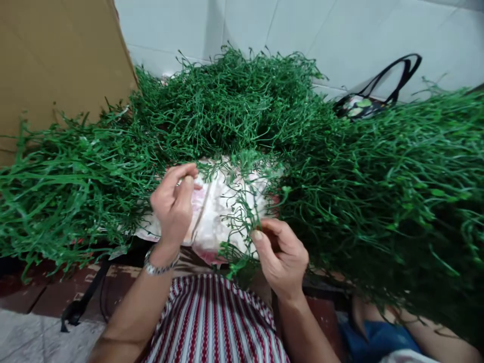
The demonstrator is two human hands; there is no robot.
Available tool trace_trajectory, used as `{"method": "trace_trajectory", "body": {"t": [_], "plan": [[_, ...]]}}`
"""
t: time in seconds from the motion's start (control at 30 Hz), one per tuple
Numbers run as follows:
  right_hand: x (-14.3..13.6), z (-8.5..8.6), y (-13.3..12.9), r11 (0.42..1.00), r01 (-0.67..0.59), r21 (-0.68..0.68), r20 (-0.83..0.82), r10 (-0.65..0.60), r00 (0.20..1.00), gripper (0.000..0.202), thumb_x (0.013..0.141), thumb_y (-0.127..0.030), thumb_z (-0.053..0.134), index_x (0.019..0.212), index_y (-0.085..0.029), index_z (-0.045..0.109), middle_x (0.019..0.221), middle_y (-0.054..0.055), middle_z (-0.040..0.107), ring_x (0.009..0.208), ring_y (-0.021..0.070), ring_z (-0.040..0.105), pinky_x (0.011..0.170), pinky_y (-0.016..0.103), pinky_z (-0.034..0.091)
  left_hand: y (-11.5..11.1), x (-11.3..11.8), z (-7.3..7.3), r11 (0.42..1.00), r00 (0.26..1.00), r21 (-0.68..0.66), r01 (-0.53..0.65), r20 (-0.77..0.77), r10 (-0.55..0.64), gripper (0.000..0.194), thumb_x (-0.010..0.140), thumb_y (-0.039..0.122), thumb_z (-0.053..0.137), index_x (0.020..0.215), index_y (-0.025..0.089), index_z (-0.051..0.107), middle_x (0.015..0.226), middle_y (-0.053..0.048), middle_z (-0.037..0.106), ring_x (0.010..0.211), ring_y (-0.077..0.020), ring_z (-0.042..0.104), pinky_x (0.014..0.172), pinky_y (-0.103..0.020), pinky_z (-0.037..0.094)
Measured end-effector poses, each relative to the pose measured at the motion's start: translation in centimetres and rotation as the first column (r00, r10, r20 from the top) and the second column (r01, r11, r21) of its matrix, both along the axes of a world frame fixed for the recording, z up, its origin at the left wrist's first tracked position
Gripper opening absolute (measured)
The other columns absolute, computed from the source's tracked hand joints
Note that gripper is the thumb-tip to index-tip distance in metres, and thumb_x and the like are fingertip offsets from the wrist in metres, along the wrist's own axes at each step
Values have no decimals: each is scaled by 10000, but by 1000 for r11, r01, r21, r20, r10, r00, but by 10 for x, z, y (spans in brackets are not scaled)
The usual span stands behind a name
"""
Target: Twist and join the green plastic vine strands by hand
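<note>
While my right hand (285,257) pinches a small bunch of green stems (252,209) between thumb and forefinger, my left hand (172,201) hangs across from it, thumb and fingertips drawn close together; I can't tell whether anything thin sits between them. The pinched stems fan up and away from my right fingers, over a crumpled white-and-pink sheet (215,212) that lies between my hands, with loose green bits strewn on its far part. On my left wrist is a metal-banded watch (159,264), and nearest my body is red-and-white striped cloth (219,317). Thin-stemmed greens are heaped around the sheet: a left heap (75,186), a far heap (234,101) and a broad right heap (378,166), their edges running together. Behind the left heap stands a brown cardboard panel (56,60). Beyond the right heap, a dark patterned bag (363,106) with looped black handles leans by the pale wall (283,25). At lower left a black strap (85,297) hangs over a worn reddish-brown edge, and at lower right, partly under the greens, I see blue cloth (378,335) and another person's bare limb.
</note>
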State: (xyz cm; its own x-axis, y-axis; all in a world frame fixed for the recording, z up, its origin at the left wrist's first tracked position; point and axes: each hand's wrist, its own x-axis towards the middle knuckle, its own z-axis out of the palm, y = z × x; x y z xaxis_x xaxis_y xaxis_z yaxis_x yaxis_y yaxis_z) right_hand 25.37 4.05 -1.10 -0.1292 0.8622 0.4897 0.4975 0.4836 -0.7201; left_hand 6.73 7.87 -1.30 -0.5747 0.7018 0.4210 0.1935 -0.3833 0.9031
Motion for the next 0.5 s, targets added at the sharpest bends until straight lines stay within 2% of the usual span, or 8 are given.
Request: {"method": "trace_trajectory", "body": {"t": [0.03,0.07,0.13,0.2,0.23,0.33,0.4,0.5], "plan": [[-5,-1,0,999,-26,27,28,26,999,91,820,-187,553,910,-189,569,708,-4,569,551,90,505,528,211,425,-17,3,6,1000,993,8,-9,-115,10,196,823,253,511,940,169,643,863,-36,609,781,-131,586,619,-233,489],[-11,-2,1,997,-59,56,58,56,997,92,820,-179,554,912,-181,564,717,1,576,561,90,511,537,212,430,-32,5,11,998,976,-47,35,-212,-44,170,812,237,534,917,169,650,835,-27,613,732,-119,577,613,-227,474],[-24,-6,2,983,-141,118,138,125,983,76,834,-164,531,902,-164,565,716,16,583,603,103,524,556,219,436,-50,10,15,937,918,-278,213,-271,-289,122,792,240,574,857,162,641,748,-7,609,649,-102,551,579,-208,444],[-37,-11,3,962,-236,138,219,203,954,104,861,-172,489,922,-149,570,713,35,585,657,126,537,576,234,447,-56,12,7,849,904,-420,320,-132,-406,117,787,269,585,771,154,605,621,25,551,548,-79,489,512,-188,396],[-42,-14,4,949,-292,120,243,257,935,131,875,-191,471,945,-144,571,735,46,592,691,136,544,598,241,459,-55,12,0,836,921,-431,340,-29,-389,142,786,285,586,730,154,581,575,38,509,510,-70,453,483,-181,370],[-46,-20,12,907,-420,-32,237,416,878,230,908,-267,423,1051,-143,553,900,77,607,836,152,564,725,262,494,-52,2,-23,870,943,-384,310,239,-231,205,761,319,609,656,160,532,532,54,439,452,-60,391,430,-177,318],[-40,-23,23,918,-367,-151,304,396,866,287,909,-293,412,1127,-145,527,1047,102,583,940,180,561,806,303,492,-54,-10,-31,902,944,-345,258,289,-160,221,733,325,638,633,164,525,505,59,412,432,-61,369,421,-180,309],[-27,-27,41,975,-87,-206,550,189,813,358,883,-298,442,1199,-138,499,1181,148,527,987,255,556,812,386,486,-62,-29,-28,924,961,-309,225,227,-158,228,726,306,651,598,163,528,490,53,398,451,-70,370,448,-188,317]]}}
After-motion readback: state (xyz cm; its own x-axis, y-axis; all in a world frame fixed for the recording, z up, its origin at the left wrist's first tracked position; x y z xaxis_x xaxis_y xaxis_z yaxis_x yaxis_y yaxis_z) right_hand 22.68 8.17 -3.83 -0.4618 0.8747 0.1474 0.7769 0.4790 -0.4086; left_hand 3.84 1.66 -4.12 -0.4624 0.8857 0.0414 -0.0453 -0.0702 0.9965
